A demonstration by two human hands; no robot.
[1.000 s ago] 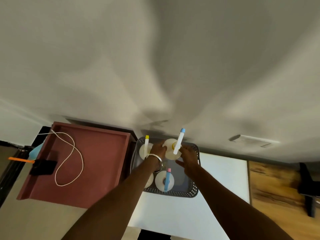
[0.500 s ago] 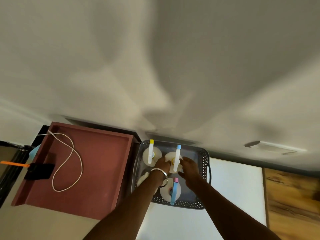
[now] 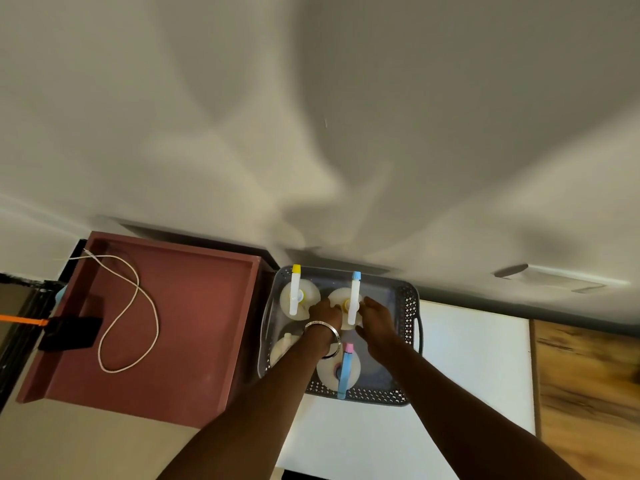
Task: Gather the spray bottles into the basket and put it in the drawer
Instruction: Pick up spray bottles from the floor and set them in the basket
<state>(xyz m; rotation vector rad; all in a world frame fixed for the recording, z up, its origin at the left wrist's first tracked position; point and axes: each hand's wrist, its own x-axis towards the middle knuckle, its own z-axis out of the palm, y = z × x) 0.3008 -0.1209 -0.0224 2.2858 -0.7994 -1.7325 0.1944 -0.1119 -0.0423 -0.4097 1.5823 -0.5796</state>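
Pale wall fills most of the view, with a low run of furniture along its foot. Taking the grey basket [image 3: 410, 306] as the landmark: to its left, touching or nearly so, is a dark red tray-topped stand [image 3: 194, 327] carrying a coiled white cable [image 3: 121, 306] and a black block [image 3: 71, 332]. The basket itself sits on a white surface [image 3: 474, 358], and further right lies wood-grain board [image 3: 585, 393].

Inside the basket stand four spray bottles, seen from above as pale discs. At the basket's far left corner is the yellow-tipped bottle [image 3: 295, 294], its nozzle running toward the wall. Below it, at the near left, a fourth bottle [image 3: 284, 344] is mostly hidden under the left forearm. At far centre is the blue-tipped bottle [image 3: 353, 299], its nozzle also lying near to far, tip toward the wall. At near centre is the blue bottle with a pink tip [image 3: 343, 370], long axis likewise near to far, pink end toward the wall.

The left hand [image 3: 325, 315] and right hand [image 3: 377, 322] flank the blue-tipped bottle, fingers curled against its body on either side; how firmly they grip I cannot tell, as the fingertips are hidden and the frame is soft.

No bottle shows outside the basket, so gathering looks finished or nearly so. What remains, as I judge it, is freeing both hands, lifting the basket by its handles, and putting it in the drawer, which is not identifiable here.
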